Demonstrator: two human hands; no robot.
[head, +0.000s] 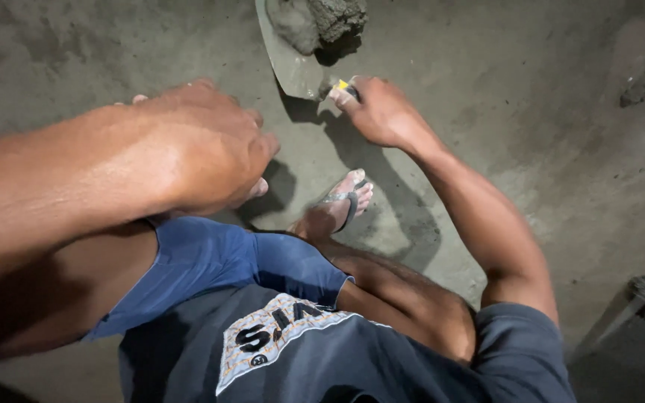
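Right hand [382, 112], far centre, fingers closed around the yellow-tipped handle of a trowel [293, 63] bearing a lump of wet mortar [322, 19]; left hand [203, 145], nearer and to the left, loosely curled and holding nothing, above grey cement floor [524, 97], sandalled foot [341, 201] between them.

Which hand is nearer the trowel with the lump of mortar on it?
Right. The right hand grips the handle of the trowel; the left hand hangs apart, lower left of it.

dim, hard overhead light; sharp shadows, blurred forearm.
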